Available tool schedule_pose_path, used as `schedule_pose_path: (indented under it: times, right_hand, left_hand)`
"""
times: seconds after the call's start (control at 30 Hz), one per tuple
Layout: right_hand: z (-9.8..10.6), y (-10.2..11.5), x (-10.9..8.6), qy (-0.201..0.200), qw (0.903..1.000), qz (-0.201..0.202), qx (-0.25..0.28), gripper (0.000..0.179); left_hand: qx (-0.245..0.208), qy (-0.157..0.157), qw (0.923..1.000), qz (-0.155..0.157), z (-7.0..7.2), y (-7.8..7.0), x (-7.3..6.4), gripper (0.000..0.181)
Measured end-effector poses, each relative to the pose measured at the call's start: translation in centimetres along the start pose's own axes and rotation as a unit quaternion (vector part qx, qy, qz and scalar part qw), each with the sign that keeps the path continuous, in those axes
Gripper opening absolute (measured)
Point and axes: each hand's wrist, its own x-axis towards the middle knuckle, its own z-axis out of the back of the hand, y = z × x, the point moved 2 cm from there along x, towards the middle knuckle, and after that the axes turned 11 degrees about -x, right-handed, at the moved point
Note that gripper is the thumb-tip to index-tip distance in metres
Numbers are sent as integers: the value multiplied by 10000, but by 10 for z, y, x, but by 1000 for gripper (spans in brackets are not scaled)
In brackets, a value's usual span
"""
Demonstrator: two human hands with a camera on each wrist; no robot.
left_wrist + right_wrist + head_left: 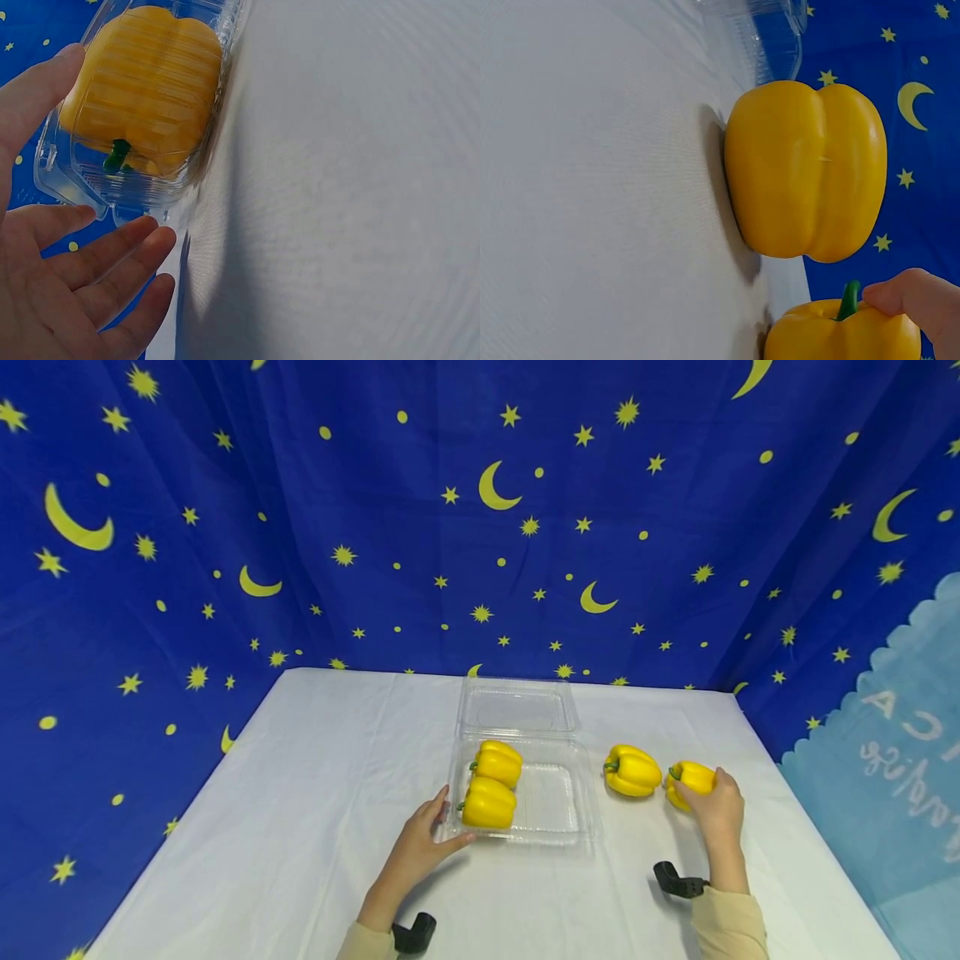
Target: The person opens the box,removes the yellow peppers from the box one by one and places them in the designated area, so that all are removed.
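A clear plastic clamshell box (551, 802) lies with its lid (517, 710) folded back. Two yellow bell peppers, one behind (498, 763) and one in front (489, 803), lie in its left half. My left hand (420, 843) is at the box's front left corner; in the left wrist view its thumb and index finger touch the rim (82, 199), the other fingers loosely extended. Right of the box, a third bell pepper (633, 771) rests on the table. Beside it my right hand (720, 806) grips a fourth bell pepper (690, 777), thumb near the green stem; its far fingers are partly hidden.
A white cloth covers the table (315, 793). Behind it hangs a blue curtain (420, 527) with yellow moons and stars. At the right is a light blue cloth (892, 735) with white lettering. Black wrist mounts show on both arms.
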Motion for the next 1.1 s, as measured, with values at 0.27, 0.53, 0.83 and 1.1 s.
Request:
schedule_pose_path:
  times: [0.27, 0.53, 0.83, 1.1]
  right_hand:
    - [-2, -3, 0, 25, 10000, -51, 40, 77]
    - [2, 1, 1, -38, 10000, -87, 3, 81]
    - [6, 18, -12, -690, 9960, -224, 516, 77]
    - [3, 36, -26, -960, 9917, 70, 853, 74]
  left_hand:
    - [45, -33, 10000, 4, 0, 1, 0, 91]
    - [18, -47, 10000, -30, 0, 2, 1, 91]
    - [9, -10, 10000, -71, 0, 2, 0, 91]
    - [15, -51, 10000, -70, 0, 1, 1, 91]
